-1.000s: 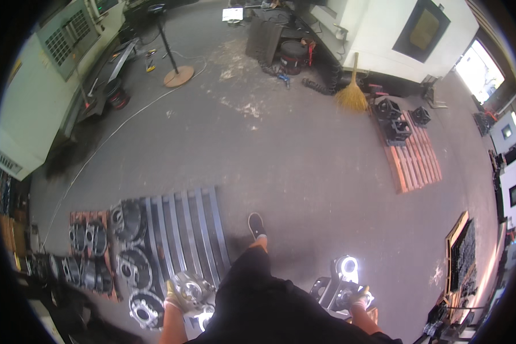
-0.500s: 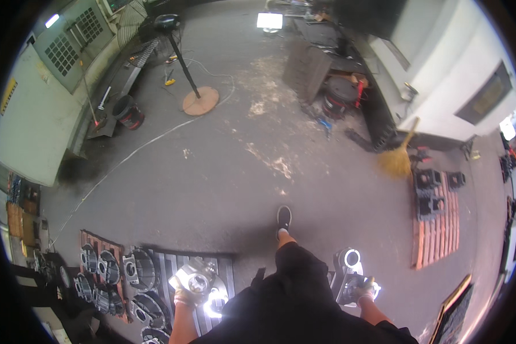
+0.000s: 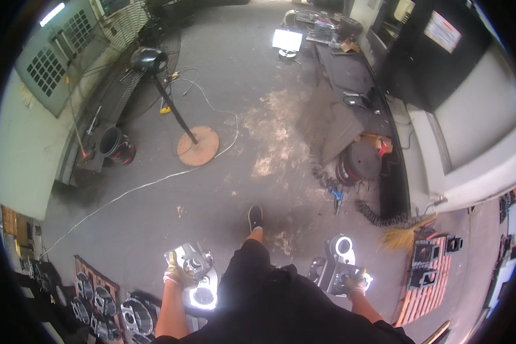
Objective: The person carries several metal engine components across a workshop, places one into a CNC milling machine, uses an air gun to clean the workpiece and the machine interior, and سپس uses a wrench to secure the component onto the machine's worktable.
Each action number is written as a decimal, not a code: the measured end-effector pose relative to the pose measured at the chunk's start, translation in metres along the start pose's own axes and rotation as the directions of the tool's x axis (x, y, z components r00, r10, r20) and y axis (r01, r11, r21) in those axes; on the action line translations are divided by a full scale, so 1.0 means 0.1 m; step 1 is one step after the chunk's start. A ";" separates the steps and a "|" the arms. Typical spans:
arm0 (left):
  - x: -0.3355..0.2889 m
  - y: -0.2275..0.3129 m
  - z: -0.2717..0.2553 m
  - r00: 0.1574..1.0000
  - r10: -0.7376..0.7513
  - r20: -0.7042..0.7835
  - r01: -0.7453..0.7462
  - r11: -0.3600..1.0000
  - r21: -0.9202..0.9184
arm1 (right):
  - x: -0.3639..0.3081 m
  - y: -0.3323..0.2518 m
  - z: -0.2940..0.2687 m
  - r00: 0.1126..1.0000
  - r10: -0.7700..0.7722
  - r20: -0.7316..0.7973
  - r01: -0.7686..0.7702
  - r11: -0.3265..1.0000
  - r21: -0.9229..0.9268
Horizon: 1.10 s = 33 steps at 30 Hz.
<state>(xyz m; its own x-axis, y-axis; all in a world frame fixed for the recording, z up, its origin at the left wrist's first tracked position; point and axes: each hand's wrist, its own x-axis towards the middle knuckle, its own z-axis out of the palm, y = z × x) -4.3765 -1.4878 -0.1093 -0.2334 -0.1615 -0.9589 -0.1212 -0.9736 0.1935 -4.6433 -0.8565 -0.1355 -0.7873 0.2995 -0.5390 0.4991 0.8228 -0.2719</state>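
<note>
My gloved left hand (image 3: 176,274) grips a silvery metal casting (image 3: 190,252) by its left side. A round bore shows in its upper part, and a ring-shaped end glares brightly below. On the other side of my body, my gloved right hand (image 3: 358,282) is closed on a second metal casting (image 3: 328,275), darker grey, with a bright ring at its upper end. Both castings hang beside my legs above the floor. The fingers are partly hidden behind the metal.
A standing fan (image 3: 198,146) with a round base has a cable trailing over the floor. Black buckets (image 3: 117,146), a bench (image 3: 350,74), a straw broom (image 3: 404,236) and pallets (image 3: 433,292) with castings line the sides. Ring-shaped housings (image 3: 137,315) sit at lower left. A lit screen (image 3: 286,40) stands ahead.
I have moved forward: the fan, bench and buckets look closer, and the pallets have slid back toward the lower edge. Both hands keep hold of their castings.
</note>
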 end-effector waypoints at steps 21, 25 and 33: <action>2.99 5.19 5.62 0.956 0.248 0.156 -0.282 0.923 0.260 | 2.21 -6.04 -0.57 0.971 0.204 0.122 -0.179 0.965 -0.193; 3.36 6.16 6.69 0.981 0.101 0.163 -0.145 0.949 0.280 | 2.85 -6.92 -0.36 0.986 0.159 0.056 -0.131 0.934 -0.333; 4.93 8.15 8.23 0.975 0.198 0.101 -0.222 0.910 0.351 | 4.30 -9.61 -0.20 0.970 0.230 0.082 -0.207 0.953 -0.223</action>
<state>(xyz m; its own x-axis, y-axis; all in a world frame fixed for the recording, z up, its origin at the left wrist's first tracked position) -5.3849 -2.2281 -0.2533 -0.3491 -0.3344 -0.8754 -0.3968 -0.7935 0.4614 -5.4688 -1.5089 -0.0894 -0.6189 0.4404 -0.6504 0.5582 0.8292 0.0303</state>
